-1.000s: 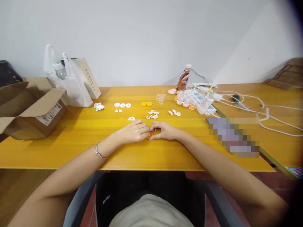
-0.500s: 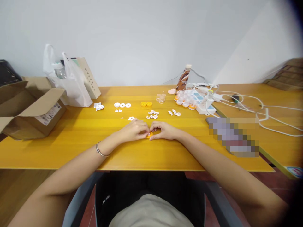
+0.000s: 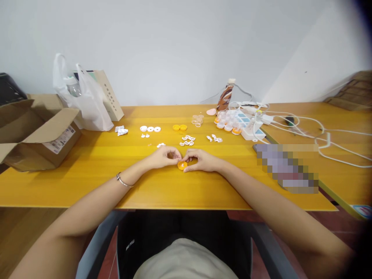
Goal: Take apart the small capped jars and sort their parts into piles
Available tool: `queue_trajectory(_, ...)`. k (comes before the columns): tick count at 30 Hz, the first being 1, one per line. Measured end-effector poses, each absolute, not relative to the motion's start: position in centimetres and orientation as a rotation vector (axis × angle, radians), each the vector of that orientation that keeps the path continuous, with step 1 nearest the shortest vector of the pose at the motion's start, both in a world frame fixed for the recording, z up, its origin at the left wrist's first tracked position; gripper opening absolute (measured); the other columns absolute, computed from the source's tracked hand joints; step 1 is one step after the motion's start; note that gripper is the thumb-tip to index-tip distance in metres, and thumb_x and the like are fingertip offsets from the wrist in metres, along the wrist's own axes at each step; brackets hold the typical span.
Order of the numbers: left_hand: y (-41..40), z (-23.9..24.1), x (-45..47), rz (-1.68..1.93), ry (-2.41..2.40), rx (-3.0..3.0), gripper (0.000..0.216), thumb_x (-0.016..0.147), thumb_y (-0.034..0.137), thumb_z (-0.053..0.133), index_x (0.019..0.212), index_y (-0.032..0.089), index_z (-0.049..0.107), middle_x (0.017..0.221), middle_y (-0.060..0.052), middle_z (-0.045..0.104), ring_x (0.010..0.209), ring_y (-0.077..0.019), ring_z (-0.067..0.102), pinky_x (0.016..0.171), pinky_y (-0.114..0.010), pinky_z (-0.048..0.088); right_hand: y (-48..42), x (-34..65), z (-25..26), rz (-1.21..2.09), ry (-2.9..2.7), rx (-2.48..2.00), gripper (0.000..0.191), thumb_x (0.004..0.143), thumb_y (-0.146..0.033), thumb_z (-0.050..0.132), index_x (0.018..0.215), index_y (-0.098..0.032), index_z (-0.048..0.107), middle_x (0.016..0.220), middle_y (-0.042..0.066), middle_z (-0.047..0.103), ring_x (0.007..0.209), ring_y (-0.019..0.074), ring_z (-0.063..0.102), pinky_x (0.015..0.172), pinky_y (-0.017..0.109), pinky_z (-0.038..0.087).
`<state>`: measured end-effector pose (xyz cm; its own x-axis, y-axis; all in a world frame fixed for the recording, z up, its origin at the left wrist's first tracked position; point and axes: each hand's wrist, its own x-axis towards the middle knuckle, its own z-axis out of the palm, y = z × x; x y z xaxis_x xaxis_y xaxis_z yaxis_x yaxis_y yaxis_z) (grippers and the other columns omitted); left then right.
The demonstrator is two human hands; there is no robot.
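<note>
An orange round cap [image 3: 180, 168], with a small white piece at its centre, lies on the table in front of me. My right hand [image 3: 202, 160] grips its right side between thumb and fingers. At the cap's upper left, my left hand [image 3: 165, 156] is closed in a pinch; whatever sits between those fingertips is too small to name. Just behind the left hand are small white discs [image 3: 161, 145], partly covered by it. Several white perforated pieces [image 3: 188, 140] lie beyond the hands, and two more orange caps [image 3: 179, 127] rest farther back.
White rings [image 3: 150, 129] and foil packets [image 3: 122, 132] lie to the left, before a plastic bag [image 3: 94, 112] and an open carton [image 3: 40, 135]. On the right are clear-topped orange pieces [image 3: 228, 126], a bottle [image 3: 225, 97], a power strip [image 3: 251, 131], cables and a blurred-out object [image 3: 287, 168].
My left hand has drawn back slightly up and left from the orange cap, so more of the cap shows. The right hand has stayed nearly still at the cap.
</note>
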<state>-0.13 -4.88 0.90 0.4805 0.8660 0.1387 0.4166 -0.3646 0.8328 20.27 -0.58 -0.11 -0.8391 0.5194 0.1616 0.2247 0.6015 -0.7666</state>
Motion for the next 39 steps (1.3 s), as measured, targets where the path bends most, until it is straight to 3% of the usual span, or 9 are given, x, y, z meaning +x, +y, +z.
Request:
queue_trajectory(12,-2.5,4.5,-11.3,0.683,1.676,1.722,0.018,0.062,0.032,0.064,0.070,0.016,0.066,0.075,-0.001,0.069,0.080,-0.0183,0.063,0.077,-0.026,0.046,-0.4,20.2,-0.4,1.137,-2.436,-0.600,0.035,0.061,-0.041,0.072,0.086,-0.016,0.067,0.081,0.002,0.057,0.075,0.0138,0.054,0.073,0.028,0.045)
queue_trajectory(18,-2.3,3.7,-11.5,0.483,1.670,1.802,0.023,0.061,0.037,0.064,0.072,0.017,0.068,0.083,-0.003,0.071,0.092,-0.0229,0.062,0.079,-0.028,0.047,-0.6,20.2,-0.3,1.140,-2.430,-0.615,0.036,0.060,-0.041,0.073,0.085,-0.016,0.067,0.079,0.002,0.056,0.074,0.0136,0.053,0.072,0.028,0.045)
queue_trajectory(32,-2.5,4.1,-10.6,0.408,1.853,1.864,0.023,0.063,0.037,0.062,0.071,0.017,0.069,0.081,-0.003,0.070,0.079,-0.0207,0.062,0.066,-0.026,0.046,-0.7,20.3,0.0,1.069,-2.486,-0.627,0.035,0.063,-0.037,0.071,0.089,-0.017,0.062,0.077,0.000,0.053,0.071,0.0118,0.048,0.068,0.025,0.042)
queue_trajectory(36,-3.7,5.0,-8.7,0.626,1.916,2.063,0.025,0.075,0.038,0.054,0.070,0.017,0.066,0.070,-0.004,0.066,0.065,-0.0178,0.058,0.059,-0.028,0.044,-0.8,20.3,0.1,1.147,-2.445,-0.641,0.036,0.063,-0.040,0.070,0.090,-0.017,0.060,0.077,0.000,0.052,0.071,0.0118,0.048,0.067,0.025,0.041)
queue_trajectory(39,-5.0,5.1,-5.5,0.784,1.613,2.331,0.024,0.080,0.038,0.052,0.085,0.017,0.063,0.084,-0.004,0.065,0.075,-0.0154,0.058,0.067,-0.027,0.045,-0.9,20.3,0.2,1.248,-2.369,-0.670,0.036,0.065,-0.041,0.068,0.091,-0.017,0.058,0.075,-0.001,0.052,0.070,0.0112,0.048,0.066,0.025,0.040)
